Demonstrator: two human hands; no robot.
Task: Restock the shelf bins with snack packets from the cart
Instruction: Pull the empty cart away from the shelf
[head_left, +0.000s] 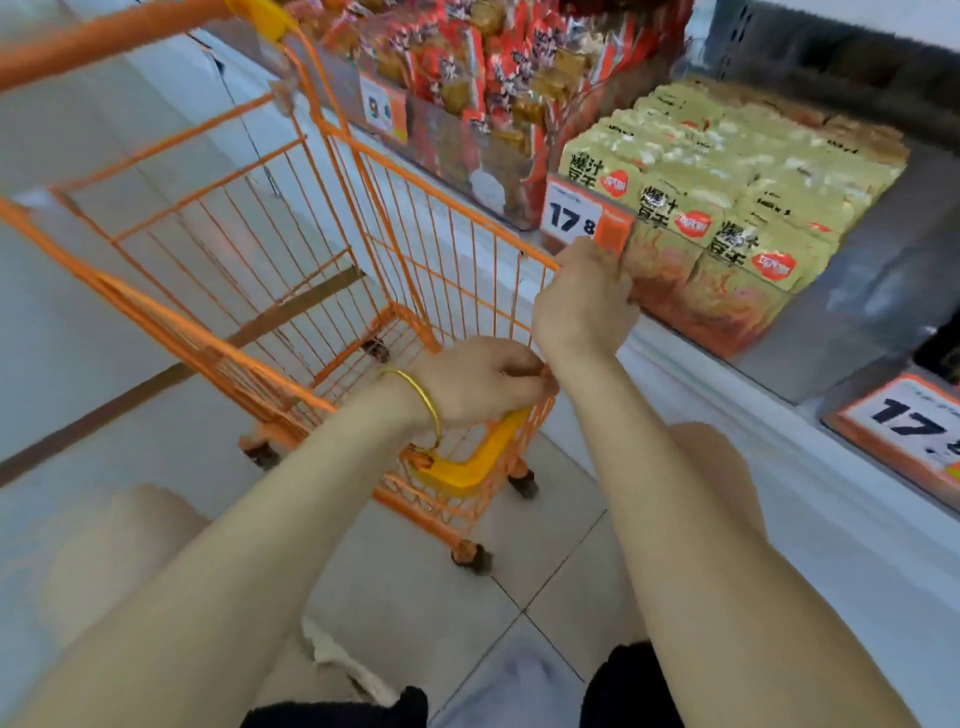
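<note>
The cart (431, 244) stands at my left, and I see no packet in its basket. My left grip (483, 384) is closed around its near rim. My right grip (582, 301), the one nearer to the shelf, is closed on the front left corner of the shelf bin (727, 317). The green snack packets (737, 176) stand in rows just right of it.

1. The cart (452, 203) stands close beside the front edge of the shelf (701, 395). Its basket is open on top and walled by wire.
2. Green packets (753, 171) fill the bin (727, 317) to its front wall, leaving free room only above them, under the upper shelf (831, 47).
3. A price tag (571, 215) and the right hand (582, 296) block the bin's front left corner.
</note>
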